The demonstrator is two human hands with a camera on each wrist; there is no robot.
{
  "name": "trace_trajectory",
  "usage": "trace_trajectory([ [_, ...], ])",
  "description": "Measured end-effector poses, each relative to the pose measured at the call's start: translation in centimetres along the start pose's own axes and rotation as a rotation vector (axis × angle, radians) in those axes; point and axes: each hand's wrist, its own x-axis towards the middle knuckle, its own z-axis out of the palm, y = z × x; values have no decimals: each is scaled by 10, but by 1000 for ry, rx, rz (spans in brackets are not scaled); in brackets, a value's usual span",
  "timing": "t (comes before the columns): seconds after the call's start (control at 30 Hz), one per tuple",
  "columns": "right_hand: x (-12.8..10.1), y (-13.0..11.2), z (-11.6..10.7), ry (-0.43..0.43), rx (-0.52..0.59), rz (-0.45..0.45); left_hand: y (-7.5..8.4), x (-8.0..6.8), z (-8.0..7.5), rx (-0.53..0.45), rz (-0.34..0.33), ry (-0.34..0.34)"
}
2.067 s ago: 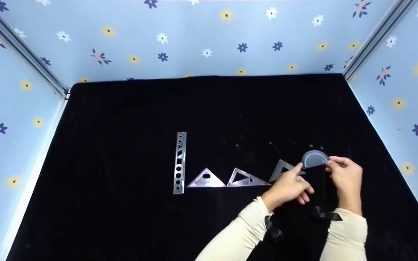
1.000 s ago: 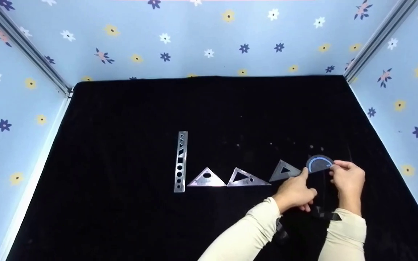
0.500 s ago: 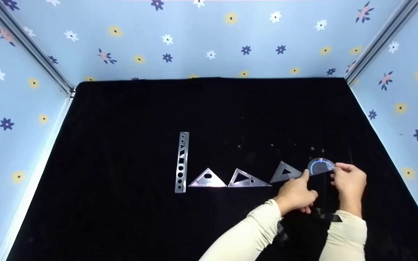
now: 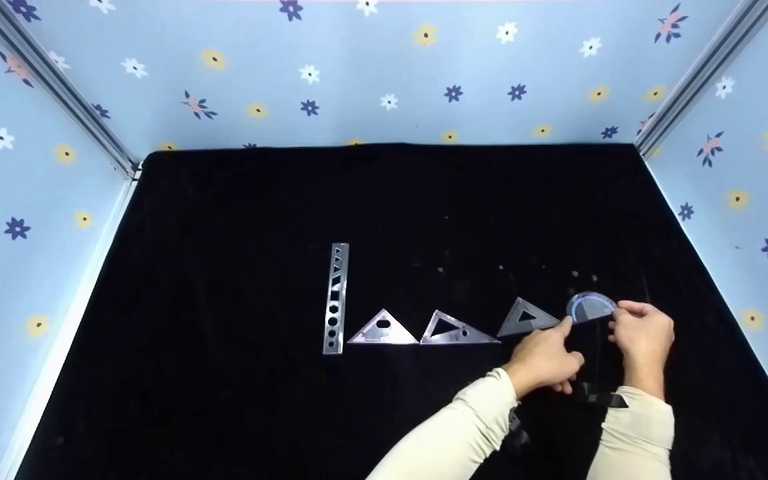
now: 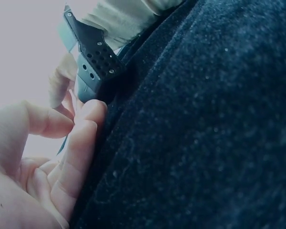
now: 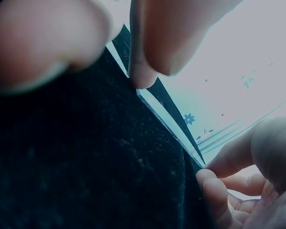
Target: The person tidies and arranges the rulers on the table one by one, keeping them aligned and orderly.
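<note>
Head view: both forearms in cream sleeves reach in from the lower right over the black cloth (image 4: pixel 237 267). The right hand (image 4: pixel 644 337) pinches the right end of a small half-round protractor (image 4: pixel 591 308) between thumb and fingertips, its wrist bent back toward the body. The left hand (image 4: pixel 547 357) lies low on the cloth, its forefinger stretched out and touching the protractor's left corner, the other fingers curled under. The protractor sits at the right end of a row, just beside a dark triangle (image 4: pixel 526 318). Further left lie two shiny triangles (image 4: pixel 451 329) and a long ruler (image 4: pixel 335 298) standing lengthwise.
</note>
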Motion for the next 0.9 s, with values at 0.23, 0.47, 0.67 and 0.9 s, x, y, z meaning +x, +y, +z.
trace_trajectory([
  [0.23,0,-1,0,19,-61,-9,-2,1,-1,17,16,8],
  [0.47,-2,-1,-1,32,-220,-34,-4,0,-1,-4,27,8],
  [0.67,-4,0,-1,31,-289,-43,-5,-1,-3,-1,35,-7],
  [0.9,-4,-2,-1,18,-298,-37,-9,-3,-5,-80,68,-46],
])
